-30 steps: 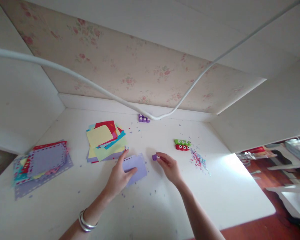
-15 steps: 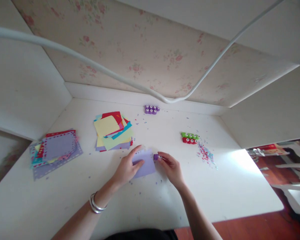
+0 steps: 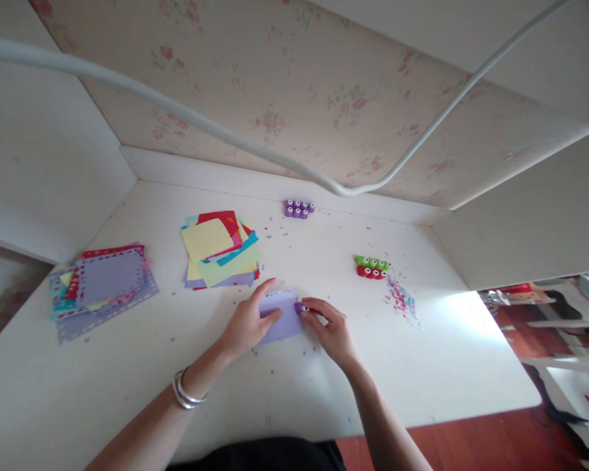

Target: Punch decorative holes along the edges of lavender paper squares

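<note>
A lilac sheet of paper (image 3: 285,322) is pinched at its left side by my left hand (image 3: 241,327), the thumb lying on its face and the index finger stretched along its upper left corner. Small punched holes run along the sheet's top edge. Between the thumb and fingers of my right hand (image 3: 332,332) is a small purple craft paper punch (image 3: 299,307). The punch sits at the sheet's upper right edge. How far the paper goes into its slot is hidden.
A stack of coloured paper (image 3: 220,252) lies beyond my left hand. Punched sheets (image 3: 110,278) are piled at far left. Purple punches (image 3: 297,209) stand near the wall; green and red punches (image 3: 372,267) are at right beside scattered confetti (image 3: 401,299). A white cable (image 3: 255,154) hangs across.
My right hand has brought the purple punch slightly left, from beside the sheet onto its right edge. My left hand keeps its hold on the paper. The view has shifted a little.
</note>
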Motion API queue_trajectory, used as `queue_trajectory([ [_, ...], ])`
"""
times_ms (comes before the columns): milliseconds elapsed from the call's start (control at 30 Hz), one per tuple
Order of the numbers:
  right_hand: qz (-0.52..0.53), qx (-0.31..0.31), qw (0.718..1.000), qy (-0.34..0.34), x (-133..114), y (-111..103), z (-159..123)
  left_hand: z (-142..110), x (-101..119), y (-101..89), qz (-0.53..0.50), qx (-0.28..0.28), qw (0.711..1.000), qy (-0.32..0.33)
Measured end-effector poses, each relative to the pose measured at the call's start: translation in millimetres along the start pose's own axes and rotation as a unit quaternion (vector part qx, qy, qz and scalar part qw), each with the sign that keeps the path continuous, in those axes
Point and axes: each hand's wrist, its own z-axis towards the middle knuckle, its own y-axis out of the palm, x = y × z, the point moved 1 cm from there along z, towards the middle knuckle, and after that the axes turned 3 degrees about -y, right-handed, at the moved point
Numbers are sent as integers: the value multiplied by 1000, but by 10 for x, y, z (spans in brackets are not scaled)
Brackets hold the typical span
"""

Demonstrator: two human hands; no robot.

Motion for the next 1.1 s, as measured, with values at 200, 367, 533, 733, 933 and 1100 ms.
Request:
queue_trajectory([
  [200,-27,-13,1000,-7,-59,3,2,-11,-20,29,15,-12,1000,12],
  [367,-25,-42,999,6,-104,-5,-5,-26,-24,56,27,-19,999,19],
  [533,-55,-12,998,21,-120,-13,7,-60,-16,131,59,-6,994,93],
  [733,-141,38,989,27,-123,49,111,-117,68,135,134,52,981,129],
  [933,-169,20,985,26,-137,104,132,-171,135,47,220,41,966,127],
  [1100,-164,14,985,47,-117,107,113,-192,116,61,245,1,960,139],
])
